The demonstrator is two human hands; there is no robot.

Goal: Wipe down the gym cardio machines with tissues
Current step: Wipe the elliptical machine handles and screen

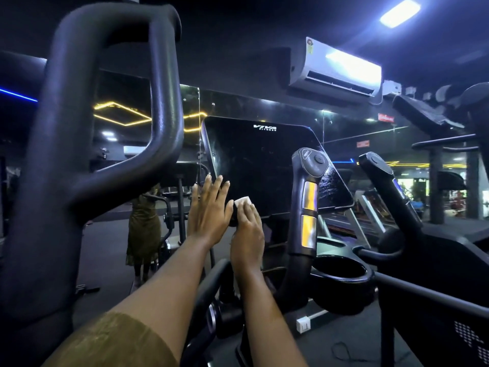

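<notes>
Right hand [247,223]: fingers curled over a white folded tissue [243,201], pressing it against the lower left part of a glossy black console screen [264,165] marked "VIVA FITNESS". Left hand [209,207]: flat, fingers straight and close together, palm laid against the screen's lower left edge, just beside the right hand. Olive-gold sleeve [113,340]: covers the left upper arm at the bottom of the view. Black upright handle grip with two shiny metal plates [308,197]: stands just right of the screen, overlapping its right edge. Second black handle grip [383,176]: farther right, tilted. Black round cup-holder ring [341,271]: below the grips. Thick black looped handlebar [105,128]: fills the left foreground. White wall-mounted air conditioner [336,67]: above the screen. Bright rectangular ceiling light [399,13]: top right.
</notes>
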